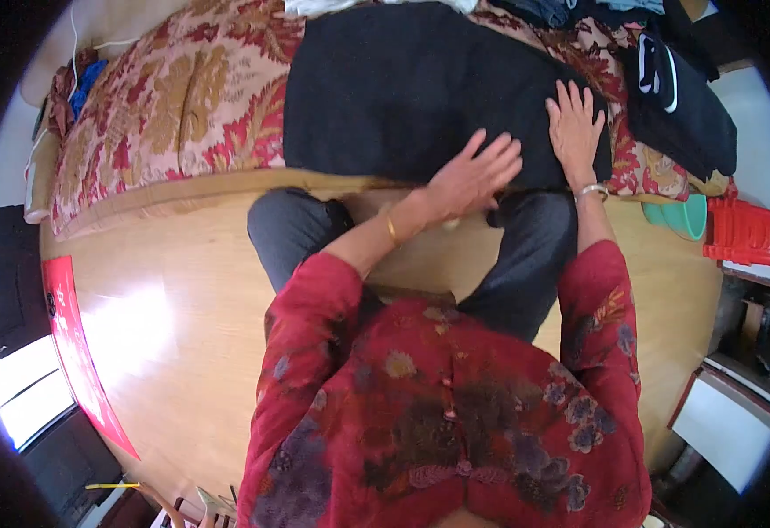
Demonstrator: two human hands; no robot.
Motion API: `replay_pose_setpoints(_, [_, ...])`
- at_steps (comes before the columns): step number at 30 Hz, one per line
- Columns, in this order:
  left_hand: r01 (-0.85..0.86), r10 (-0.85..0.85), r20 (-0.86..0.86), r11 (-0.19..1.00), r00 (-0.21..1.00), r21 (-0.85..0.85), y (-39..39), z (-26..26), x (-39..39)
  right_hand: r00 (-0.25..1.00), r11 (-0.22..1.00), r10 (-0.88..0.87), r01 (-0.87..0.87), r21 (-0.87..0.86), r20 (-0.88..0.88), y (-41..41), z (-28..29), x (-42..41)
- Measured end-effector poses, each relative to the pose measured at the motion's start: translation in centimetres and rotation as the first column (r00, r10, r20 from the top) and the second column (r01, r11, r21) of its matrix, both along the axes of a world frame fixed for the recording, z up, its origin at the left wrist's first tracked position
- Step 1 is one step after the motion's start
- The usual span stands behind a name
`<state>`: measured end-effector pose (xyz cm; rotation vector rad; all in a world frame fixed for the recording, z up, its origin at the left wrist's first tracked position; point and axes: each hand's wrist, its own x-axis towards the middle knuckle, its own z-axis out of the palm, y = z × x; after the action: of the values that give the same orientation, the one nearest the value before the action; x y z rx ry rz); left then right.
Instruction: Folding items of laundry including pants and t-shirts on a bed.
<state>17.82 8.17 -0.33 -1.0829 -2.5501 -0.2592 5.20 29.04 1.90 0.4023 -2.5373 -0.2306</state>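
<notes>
Before me a piece of black cloth, seemingly a folded garment [385, 92], lies spread over a patterned red and beige cover [154, 112]. My left hand [474, 171] is over its near edge, fingers spread and pointing up and to the right; I cannot tell whether the palm touches the cloth. My right hand [575, 129] lies flat on the cloth near its right end, fingers apart. Neither hand grips anything. A gold bangle [391, 229] circles my left wrist and a silver bangle [591, 191] my right.
Dark folded clothes with white trim [678, 112] are stacked at the right end of the cover. Beyond them, jeans [543, 10] lie at the back. A green bucket [681, 216] and red plastic stools or baskets [744, 231] stand on the right. Blue cloth [88, 82] lies far left.
</notes>
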Motion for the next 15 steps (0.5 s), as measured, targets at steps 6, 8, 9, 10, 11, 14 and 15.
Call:
replay_pose_setpoints(6, [0.020,-0.016,-0.012,0.854,1.000,0.521,0.3,4.2,-4.5,0.991,0.993,-0.090,0.082,0.082,0.097,0.5,0.5,0.4])
replay_pose_setpoints(8, [-0.040,0.081,-0.077,0.902,0.994,0.429,-1.8,4.0,-7.2,0.993,0.997,-0.056,0.049,0.063,0.106,-0.3,0.1,0.3])
replay_pose_setpoints(9, [-0.094,0.153,-0.143,0.931,0.978,0.352,-2.6,3.8,-8.7,0.992,0.998,-0.041,0.034,0.062,0.118,-0.3,0.1,0.1])
replay_pose_setpoints(10, [-0.172,0.201,-0.076,0.943,0.977,0.284,-4.0,3.7,-10.1,0.986,0.998,-0.049,0.043,0.046,0.159,0.4,0.3,0.1])
replay_pose_setpoints(11, [-0.248,0.255,-0.012,0.947,0.967,0.204,-6.4,3.5,-11.0,0.986,0.997,-0.059,0.052,0.048,0.153,1.1,0.6,-0.1])
replay_pose_setpoints(14, [-0.394,0.403,-0.164,0.915,0.900,0.084,-13.5,2.0,-13.5,0.960,0.998,0.030,-0.013,-0.062,0.280,1.5,1.5,-0.8])
replay_pose_setpoints(15, [-0.405,0.403,-0.218,0.914,0.889,0.037,-14.9,2.0,-14.0,0.961,0.998,0.026,-0.007,-0.068,0.276,1.8,1.5,-1.1])
